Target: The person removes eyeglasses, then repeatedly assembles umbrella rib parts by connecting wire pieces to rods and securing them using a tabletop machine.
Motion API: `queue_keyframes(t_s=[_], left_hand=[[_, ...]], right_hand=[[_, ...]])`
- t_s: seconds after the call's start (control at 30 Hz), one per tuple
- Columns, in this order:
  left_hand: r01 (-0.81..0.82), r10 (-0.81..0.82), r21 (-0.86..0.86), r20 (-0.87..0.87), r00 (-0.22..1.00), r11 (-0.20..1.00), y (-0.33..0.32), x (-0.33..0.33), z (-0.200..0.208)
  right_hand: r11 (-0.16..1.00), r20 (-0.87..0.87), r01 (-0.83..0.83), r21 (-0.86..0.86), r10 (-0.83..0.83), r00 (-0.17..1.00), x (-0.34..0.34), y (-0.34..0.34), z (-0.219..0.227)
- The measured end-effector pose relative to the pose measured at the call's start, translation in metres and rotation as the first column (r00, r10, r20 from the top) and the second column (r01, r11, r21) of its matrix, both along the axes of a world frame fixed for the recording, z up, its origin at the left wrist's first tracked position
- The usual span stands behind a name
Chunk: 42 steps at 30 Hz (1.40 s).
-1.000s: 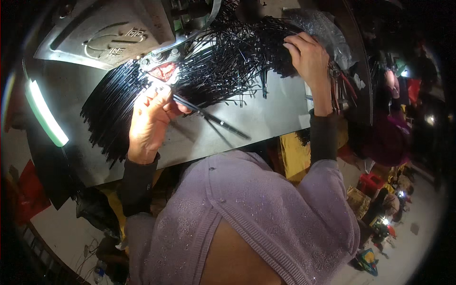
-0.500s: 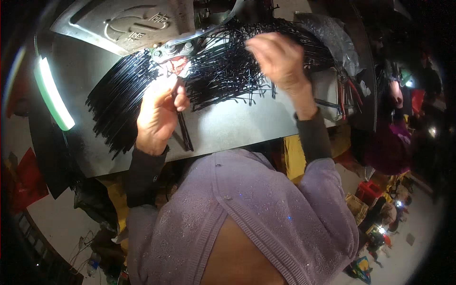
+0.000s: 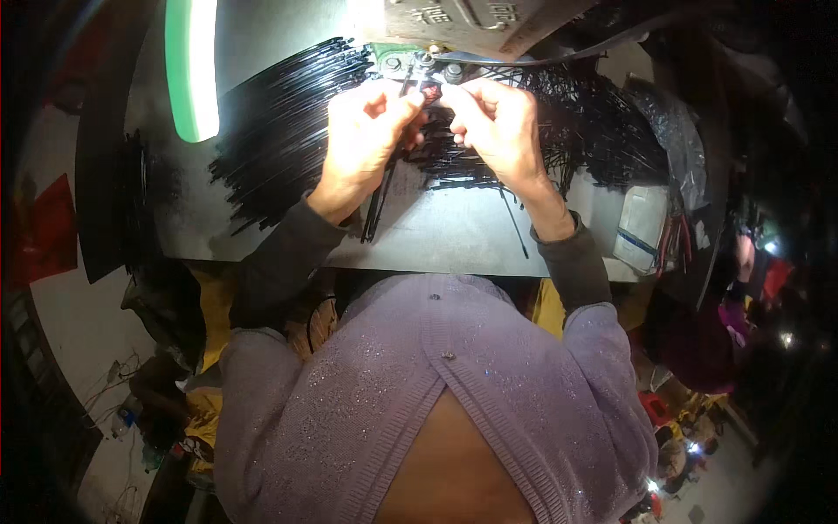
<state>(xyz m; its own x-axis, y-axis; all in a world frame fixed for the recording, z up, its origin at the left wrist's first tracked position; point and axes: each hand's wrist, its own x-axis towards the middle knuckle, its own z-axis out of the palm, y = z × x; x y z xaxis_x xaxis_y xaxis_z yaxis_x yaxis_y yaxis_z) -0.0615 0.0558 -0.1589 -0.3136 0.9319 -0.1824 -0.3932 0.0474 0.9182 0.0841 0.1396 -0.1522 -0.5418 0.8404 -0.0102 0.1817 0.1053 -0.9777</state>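
My left hand (image 3: 362, 140) is closed around a few thin black cables (image 3: 375, 210), whose lower ends hang toward the table's near edge. Close on its right, my right hand (image 3: 502, 131) is pinched shut, fingertips almost meeting the left ones just below the machine's bolts (image 3: 424, 61). Whatever lies between the right fingertips is too small and glaring to make out. A small red patch (image 3: 431, 93) shows between the two hands. One neat bundle of similar black cables (image 3: 288, 122) lies left of my hands. A tangled heap of black cables (image 3: 594, 131) spreads to the right.
The machine's metal housing (image 3: 471, 22) overhangs the far side of the grey table (image 3: 454, 231). A bright lamp with a green edge (image 3: 192, 70) stands at left. At right are a pale box (image 3: 642, 223), red-handled tools (image 3: 672, 244) and a clear plastic bag (image 3: 685, 144).
My right hand has come down from over the heap to beside my left hand at the machine. The view has shifted. A single black cable now lies apart near my right wrist.
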Motion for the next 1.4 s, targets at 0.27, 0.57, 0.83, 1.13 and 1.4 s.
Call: queue_keyframes(t_s=[0.27,0.57,0.83,1.13,1.4], left_hand=[[-0.019,0.031,0.109,-0.112,0.993,0.994,0.007,-0.003,-0.003],[0.031,-0.025,0.123,-0.051,0.998,0.992,0.010,-0.004,-0.003],[0.054,-0.038,0.139,-0.115,0.993,0.989,0.018,-0.010,0.001],[0.048,-0.027,0.148,-0.139,0.990,0.988,0.022,-0.009,-0.001],[0.082,-0.068,0.151,-0.098,0.993,0.985,0.023,-0.016,0.000]], right_hand=[[0.996,-0.088,-0.005,-0.093,-0.003,0.996,-0.008,-0.001,-0.003],[0.984,-0.155,-0.026,-0.176,-0.001,0.988,-0.014,0.000,-0.007],[0.949,-0.263,-0.079,-0.305,-0.005,0.965,-0.019,0.006,-0.006],[0.953,-0.319,-0.016,-0.304,-0.086,0.944,-0.021,0.005,-0.013],[0.864,-0.283,-0.148,-0.481,0.007,0.959,-0.015,0.018,-0.009]])
